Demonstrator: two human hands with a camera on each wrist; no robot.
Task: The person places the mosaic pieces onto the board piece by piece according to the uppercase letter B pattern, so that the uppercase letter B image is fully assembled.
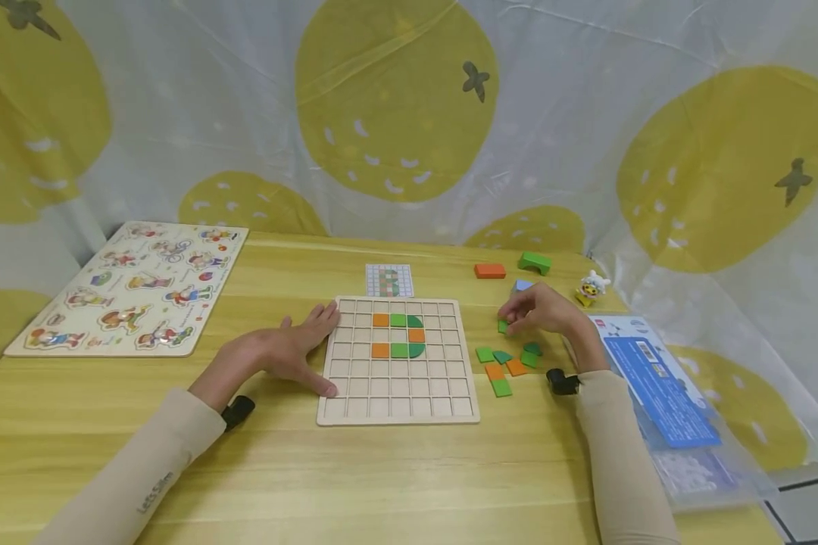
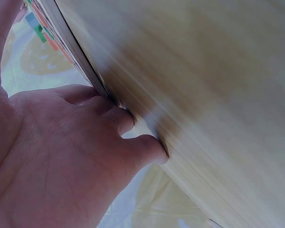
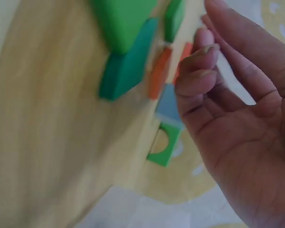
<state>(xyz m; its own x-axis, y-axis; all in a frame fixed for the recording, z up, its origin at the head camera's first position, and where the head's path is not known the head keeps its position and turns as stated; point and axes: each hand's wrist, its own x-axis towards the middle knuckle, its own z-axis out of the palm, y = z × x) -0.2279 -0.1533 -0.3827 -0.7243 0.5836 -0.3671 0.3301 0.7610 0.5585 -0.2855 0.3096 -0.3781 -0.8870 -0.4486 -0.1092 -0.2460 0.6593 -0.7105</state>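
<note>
My left hand (image 1: pixel 296 352) lies spread at the left edge of a wooden grid board (image 1: pixel 398 409), its thumb and fingertips touching the frame. Orange square tiles (image 1: pixel 380 350), light green tiles (image 1: pixel 398 350) and dark green curved tiles (image 1: pixel 416 350) sit in the board's cells. To the right of the board, my right hand (image 1: pixel 541 309) has bent fingers, with the thumb near the index finger. A small green tile (image 1: pixel 502 327) shows right at those fingertips; whether they pinch it I cannot tell. The right wrist view has the curled fingers (image 3: pixel 197 83) beside blurred green pieces.
Loose green and orange tiles (image 1: pixel 516 367) lie below my right hand. Beyond the board are a pattern card (image 1: pixel 389 281), a red block (image 1: pixel 489 271), a green arch block (image 1: pixel 535 263) and a small figurine (image 1: pixel 591 288). A picture puzzle board (image 1: pixel 132 288) lies left, a plastic package (image 1: pixel 661 393) right.
</note>
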